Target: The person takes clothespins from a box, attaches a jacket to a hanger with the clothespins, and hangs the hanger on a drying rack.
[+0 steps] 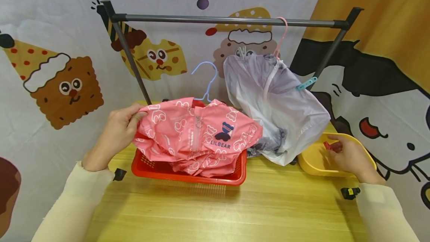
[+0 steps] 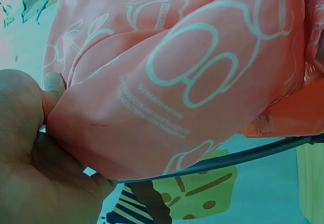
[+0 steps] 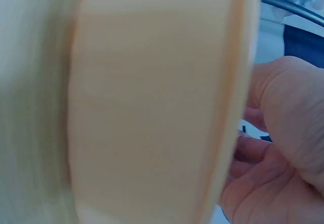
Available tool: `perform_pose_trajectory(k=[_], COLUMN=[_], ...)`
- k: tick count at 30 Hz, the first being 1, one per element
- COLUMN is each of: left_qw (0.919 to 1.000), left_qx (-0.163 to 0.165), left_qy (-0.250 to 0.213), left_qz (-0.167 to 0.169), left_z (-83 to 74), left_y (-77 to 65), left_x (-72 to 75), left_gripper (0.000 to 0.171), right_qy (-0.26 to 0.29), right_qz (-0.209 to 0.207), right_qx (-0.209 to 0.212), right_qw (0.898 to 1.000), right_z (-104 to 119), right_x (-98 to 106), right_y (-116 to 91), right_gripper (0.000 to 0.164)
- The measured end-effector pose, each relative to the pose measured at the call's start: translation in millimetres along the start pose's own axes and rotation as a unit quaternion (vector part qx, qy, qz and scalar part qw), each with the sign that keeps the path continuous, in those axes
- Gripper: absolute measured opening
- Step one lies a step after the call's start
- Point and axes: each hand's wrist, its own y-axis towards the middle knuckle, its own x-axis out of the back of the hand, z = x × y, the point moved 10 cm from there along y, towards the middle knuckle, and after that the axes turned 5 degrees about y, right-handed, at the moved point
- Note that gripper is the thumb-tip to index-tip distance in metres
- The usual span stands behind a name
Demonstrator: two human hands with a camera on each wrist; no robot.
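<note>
My left hand point(image 1: 114, 132) pinches the shoulder of a pink child's jacket point(image 1: 178, 130) with bear outlines and "LILBEAR" lettering. In the left wrist view, the jacket fabric point(image 2: 177, 82) spreads out from between thumb and fingers. A blue hanger point(image 1: 211, 81) sticks up from the jacket's collar, and the lower part bunches in a red basket point(image 1: 188, 177). My right hand point(image 1: 352, 160) is over a yellow tray point(image 1: 307, 158), pinching a small red clothes peg point(image 1: 327, 145) mostly covered by the fingers. The tray wall point(image 3: 157, 107) hides the fingertips in the right wrist view.
A dark metal rack point(image 1: 201, 19) spans the back. From its bar a pink hanger point(image 1: 281, 36) carries a grey-white garment point(image 1: 285, 111), with a teal clothes peg point(image 1: 306, 84) and a pale one point(image 1: 242, 52) on it. The wooden table point(image 1: 235, 212) lies in front.
</note>
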Motion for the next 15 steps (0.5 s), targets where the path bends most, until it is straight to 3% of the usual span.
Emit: perform_pose_trajectory(k=[6,12,15], left_qw=[0.9995,0.9977,0.9969], left_qx=[-0.016,-0.036,-0.042], left_qy=[0.016,0.034,0.04], left_qz=[-0.022,-0.046,-0.054], left_z=[-3.6,-8.0,-9.9], left_y=[1.1,-0.4,-0.9], left_x=[2.6,6.1,7.3], left_gripper=[0.009,0.01,0.01], right_qy=[0.01,0.047,0.056], right_qz=[-0.067,-0.129,-0.181], right_qx=[0.002,0.007,0.026], right_qw=[0.998,0.99,0.982], right_z=[19,43,58], right_x=[18,44,59], right_y=[-9,-19,-25], right_gripper=[0.035,0.034,0.033])
